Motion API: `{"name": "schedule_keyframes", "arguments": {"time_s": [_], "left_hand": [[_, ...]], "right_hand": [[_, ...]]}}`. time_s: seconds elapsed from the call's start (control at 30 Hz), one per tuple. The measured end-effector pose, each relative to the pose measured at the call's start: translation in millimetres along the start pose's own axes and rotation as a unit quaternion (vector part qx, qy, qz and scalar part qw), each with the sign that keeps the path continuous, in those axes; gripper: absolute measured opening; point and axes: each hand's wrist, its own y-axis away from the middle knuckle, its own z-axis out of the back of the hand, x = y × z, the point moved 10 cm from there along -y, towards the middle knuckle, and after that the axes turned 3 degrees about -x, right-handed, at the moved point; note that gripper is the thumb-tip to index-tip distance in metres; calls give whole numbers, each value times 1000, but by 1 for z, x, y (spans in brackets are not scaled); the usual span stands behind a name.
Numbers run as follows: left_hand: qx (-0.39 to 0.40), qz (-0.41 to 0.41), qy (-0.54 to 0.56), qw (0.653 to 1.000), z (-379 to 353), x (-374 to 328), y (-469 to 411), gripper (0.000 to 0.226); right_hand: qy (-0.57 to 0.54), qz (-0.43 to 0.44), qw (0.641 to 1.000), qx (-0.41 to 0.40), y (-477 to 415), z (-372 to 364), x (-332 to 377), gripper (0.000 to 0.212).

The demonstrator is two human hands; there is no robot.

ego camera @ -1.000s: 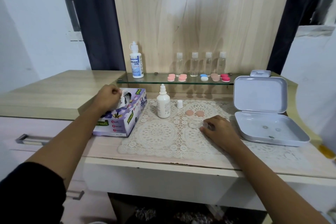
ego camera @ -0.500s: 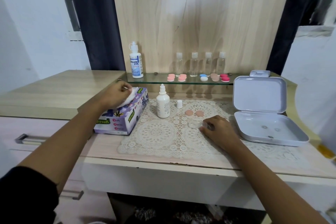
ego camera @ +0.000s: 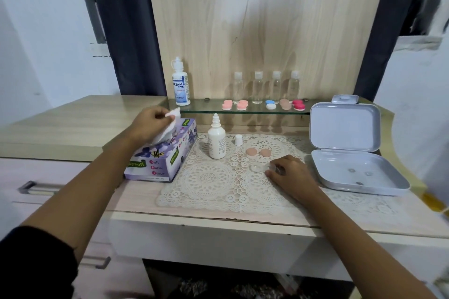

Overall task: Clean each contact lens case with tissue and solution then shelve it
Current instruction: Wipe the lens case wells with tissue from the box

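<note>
My left hand [ego camera: 150, 124] pinches a white tissue [ego camera: 167, 126] that stretches up out of the purple tissue box [ego camera: 165, 155]. On the lace mat [ego camera: 211, 182], my right hand [ego camera: 289, 175] holds a clear lens case base [ego camera: 261, 167] down by its right end. Two pink caps [ego camera: 258, 152] lie just behind it. A white solution bottle [ego camera: 216, 139] stands uncapped, with its small white cap [ego camera: 238, 140] beside it. Several closed lens cases [ego camera: 264, 104] in pink, blue and red sit on the glass shelf [ego camera: 213, 109].
A Dream Eye bottle [ego camera: 180, 82] and several small clear bottles [ego camera: 267, 86] stand on the shelf. An open white box [ego camera: 349, 153] lies at the right with drops in its tray. Drawers with metal handles are at the lower left.
My left hand has risen from the box opening and drawn a tissue up and out to the right. My right hand has stayed on the clear case.
</note>
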Motion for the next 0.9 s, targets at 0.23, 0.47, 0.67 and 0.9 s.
{"name": "schedule_keyframes", "arguments": {"time_s": [0.23,0.47,0.67,0.9], "left_hand": [[-115,-65,217,967,38,-41,1,9],[-62,-87,256,961,16,-91,14,6],[89,-96,180,975,-56,-113,47,14],[191,-121,18,974,-146,-91,70,22]], "right_hand": [[4,5,1000,-1,1,2,2,19],[0,1,1000,12,0,0,2,18],[0,-6,1000,13,1,0,1,21],[-7,-13,1000,20,1,0,1,25]]}}
